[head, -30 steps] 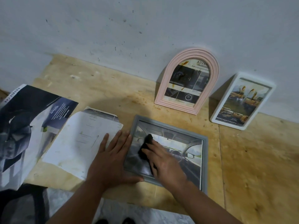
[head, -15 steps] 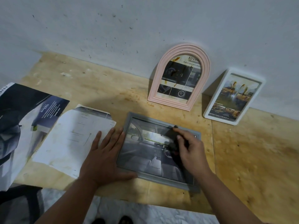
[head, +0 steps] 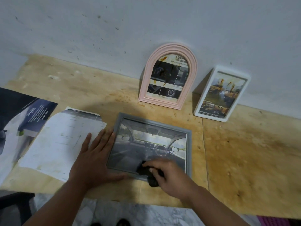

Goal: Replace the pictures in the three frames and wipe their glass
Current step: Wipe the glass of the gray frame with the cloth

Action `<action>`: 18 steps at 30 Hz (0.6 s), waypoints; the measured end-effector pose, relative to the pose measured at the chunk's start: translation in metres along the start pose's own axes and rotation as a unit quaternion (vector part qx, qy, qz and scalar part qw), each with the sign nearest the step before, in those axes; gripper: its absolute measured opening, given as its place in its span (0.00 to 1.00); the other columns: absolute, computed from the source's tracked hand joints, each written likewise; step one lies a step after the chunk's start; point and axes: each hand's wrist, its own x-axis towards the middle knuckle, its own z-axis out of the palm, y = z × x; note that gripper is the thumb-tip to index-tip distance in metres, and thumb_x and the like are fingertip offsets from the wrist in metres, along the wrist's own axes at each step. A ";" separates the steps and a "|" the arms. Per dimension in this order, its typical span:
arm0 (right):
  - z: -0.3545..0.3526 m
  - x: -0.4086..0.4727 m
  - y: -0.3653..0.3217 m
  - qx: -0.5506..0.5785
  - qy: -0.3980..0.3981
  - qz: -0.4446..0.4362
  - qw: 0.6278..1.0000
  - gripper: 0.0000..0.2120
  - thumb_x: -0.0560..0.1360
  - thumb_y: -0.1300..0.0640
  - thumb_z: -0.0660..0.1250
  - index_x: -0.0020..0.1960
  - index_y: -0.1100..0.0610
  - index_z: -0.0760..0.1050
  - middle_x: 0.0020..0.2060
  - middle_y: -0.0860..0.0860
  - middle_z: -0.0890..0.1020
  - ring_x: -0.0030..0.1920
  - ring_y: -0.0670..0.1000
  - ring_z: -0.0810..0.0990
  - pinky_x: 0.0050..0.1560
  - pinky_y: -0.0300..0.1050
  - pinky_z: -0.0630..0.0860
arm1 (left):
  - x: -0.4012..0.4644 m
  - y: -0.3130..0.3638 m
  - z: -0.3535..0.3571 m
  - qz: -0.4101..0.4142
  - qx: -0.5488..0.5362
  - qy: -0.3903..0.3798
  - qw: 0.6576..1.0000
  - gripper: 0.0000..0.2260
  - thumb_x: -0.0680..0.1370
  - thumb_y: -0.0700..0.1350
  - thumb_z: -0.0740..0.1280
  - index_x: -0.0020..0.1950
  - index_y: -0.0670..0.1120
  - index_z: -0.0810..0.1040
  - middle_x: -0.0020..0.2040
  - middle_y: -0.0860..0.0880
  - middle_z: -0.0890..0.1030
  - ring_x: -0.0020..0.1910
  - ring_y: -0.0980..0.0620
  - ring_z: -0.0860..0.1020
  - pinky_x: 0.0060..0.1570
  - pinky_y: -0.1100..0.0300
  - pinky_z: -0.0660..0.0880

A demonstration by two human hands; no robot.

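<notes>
right hand: blurred by motion; its fingers cover most of the dark cloth, so the shape of the cloth cannot be told.
grey frame: the near-left corner is hidden under the thumb of the left hand; part of the near rail is hidden by the cloth and the right hand.
white sheet: its right part lies under the left hand; the print is too small to read.
dark brochure: cut off by the left edge of the view.
pink arched frame: the heading inside is cut by the arch, only "ADVAN" can be read.
bench: cut off at the right edge.

head cam, angled down, close over table
</notes>
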 end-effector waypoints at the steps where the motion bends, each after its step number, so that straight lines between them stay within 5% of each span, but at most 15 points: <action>1: -0.008 0.000 0.003 0.051 0.011 0.025 0.998 0.14 0.83 0.58 0.63 0.65 0.46 0.81 0.61 0.44 0.82 0.59 0.45 0.81 0.58 0.44 0.81 | 0.000 0.000 0.000 0.001 -0.001 0.000 1.000 0.63 0.64 0.86 0.58 0.85 0.42 0.54 0.85 0.45 0.53 0.85 0.46 0.50 0.80 0.34 0.52; 3: -0.030 0.004 0.016 0.051 0.116 0.051 0.991 0.15 0.82 0.60 0.65 0.64 0.47 0.81 0.60 0.44 0.84 0.59 0.44 0.82 0.61 0.48 0.80 | 0.000 0.000 0.001 0.002 -0.001 0.000 1.000 0.63 0.64 0.86 0.58 0.85 0.43 0.54 0.85 0.45 0.53 0.85 0.46 0.50 0.80 0.34 0.52; 6: -0.050 0.018 0.043 -0.096 0.256 0.074 0.959 0.15 0.81 0.62 0.64 0.66 0.53 0.81 0.59 0.49 0.84 0.59 0.51 0.81 0.61 0.50 0.78 | 0.000 -0.001 0.002 0.000 0.005 -0.002 1.000 0.63 0.64 0.86 0.58 0.85 0.43 0.54 0.85 0.45 0.54 0.85 0.46 0.50 0.80 0.34 0.53; 11: -0.007 0.024 0.039 -0.204 0.221 0.021 0.953 0.18 0.76 0.68 0.66 0.64 0.58 0.80 0.57 0.55 0.83 0.54 0.59 0.78 0.54 0.53 0.78 | 0.001 -0.001 0.002 -0.004 0.019 -0.005 1.000 0.62 0.64 0.85 0.58 0.85 0.43 0.53 0.86 0.46 0.52 0.85 0.49 0.48 0.81 0.36 0.50; 18: 0.037 -0.001 -0.009 -0.098 0.118 -0.075 0.985 0.21 0.70 0.69 0.70 0.61 0.54 0.82 0.52 0.51 0.85 0.50 0.53 0.80 0.54 0.40 0.74 | 0.000 0.001 0.003 -0.009 0.022 0.004 1.000 0.62 0.64 0.86 0.56 0.85 0.44 0.53 0.85 0.46 0.53 0.85 0.49 0.49 0.81 0.37 0.51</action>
